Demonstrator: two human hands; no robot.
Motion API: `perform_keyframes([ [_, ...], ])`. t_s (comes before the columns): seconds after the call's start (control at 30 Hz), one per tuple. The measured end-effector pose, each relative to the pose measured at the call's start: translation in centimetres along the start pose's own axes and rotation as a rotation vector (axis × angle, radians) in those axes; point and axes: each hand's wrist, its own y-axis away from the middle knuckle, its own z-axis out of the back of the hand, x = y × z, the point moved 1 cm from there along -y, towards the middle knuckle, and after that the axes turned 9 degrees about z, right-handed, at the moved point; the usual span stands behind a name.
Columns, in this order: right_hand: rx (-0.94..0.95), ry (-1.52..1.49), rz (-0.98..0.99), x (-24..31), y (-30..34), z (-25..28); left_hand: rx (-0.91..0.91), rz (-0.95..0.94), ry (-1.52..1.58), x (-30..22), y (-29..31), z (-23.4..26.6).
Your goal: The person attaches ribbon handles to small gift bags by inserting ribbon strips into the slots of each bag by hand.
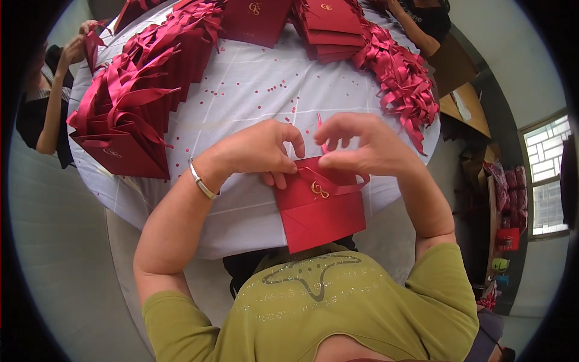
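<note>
A flat red paper gift bag [325,220] with a gold emblem rests at the near edge of the table, its folded base toward me. My left hand [265,151] pinches the bag's upper left edge, with thumb and fingers closed on it. My right hand [368,145] is curled above the upper right edge, around a thin pink-red ribbon [319,122] that sticks up by its fingertips. Part of that ribbon is hidden behind the fingers. A wider ribbon handle [332,186] loops across the front of the bag.
Red ribbon-handled bags [129,133] stand in a dense row at left. More bags [329,24] are stacked at the far side, with heaped ribbons [401,84] at right. Small red dots are scattered over the white tablecloth [241,108]. Co-workers' arms [54,114] show at far left and far right.
</note>
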Motion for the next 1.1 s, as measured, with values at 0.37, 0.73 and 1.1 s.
perform_keyframes([
  [0.37, 0.159, 0.322, 0.309, -0.7, 4.3, 0.6, 0.045, -0.011, -0.061, 0.0, 0.5, -0.1],
  [0.73, 0.095, 0.022, 0.109, -1.8, -1.4, -1.0, -0.266, -0.229, -0.202, -1.4, 2.7, -2.6],
  [1.1, 0.596, -0.312, -0.308, -3.3, -5.4, -1.0, -0.368, -0.434, -0.378, -0.8, 2.1, -4.0],
])
